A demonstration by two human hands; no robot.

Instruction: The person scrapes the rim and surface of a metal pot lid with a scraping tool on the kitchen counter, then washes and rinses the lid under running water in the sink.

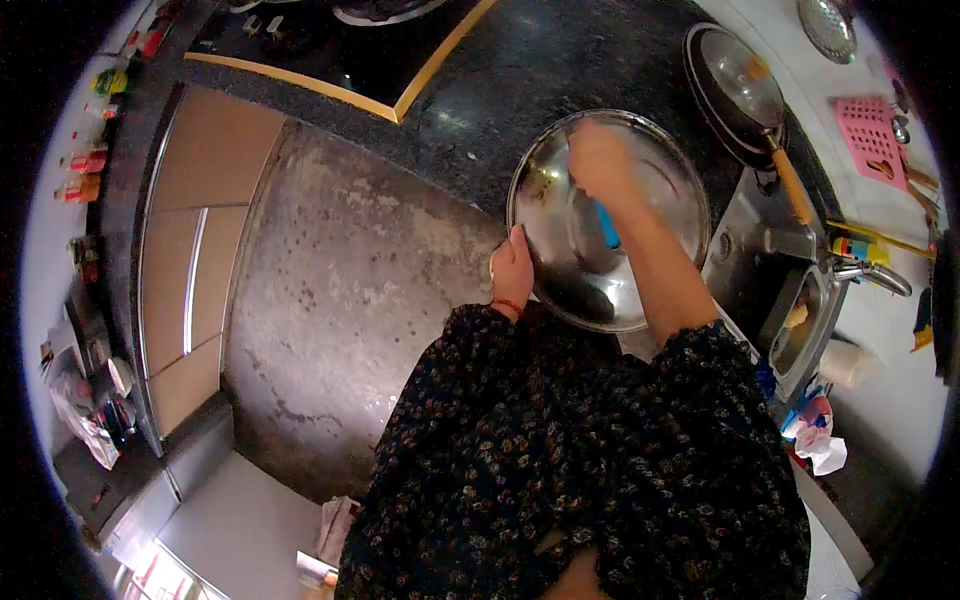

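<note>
A large round metal lid or pan [660, 180] lies at the counter's front edge, beside the sink. My left hand [512, 268], with a red band at the wrist, grips its left rim. Over the upper part of the shiny surface, my right hand [600, 160] is closed around a blue-handled tool [607, 225]. The handle sticks out below the fist, and the tool's other end is hidden or blurred. Brownish marks show on the metal left of my right hand.
A stove [310, 50] with a gold edge is at the upper left. Behind the sink [735, 250] rests a pan with a glass lid and wooden handle [790, 187]. A faucet [872, 272] and a pink basket [870, 138] are at the right.
</note>
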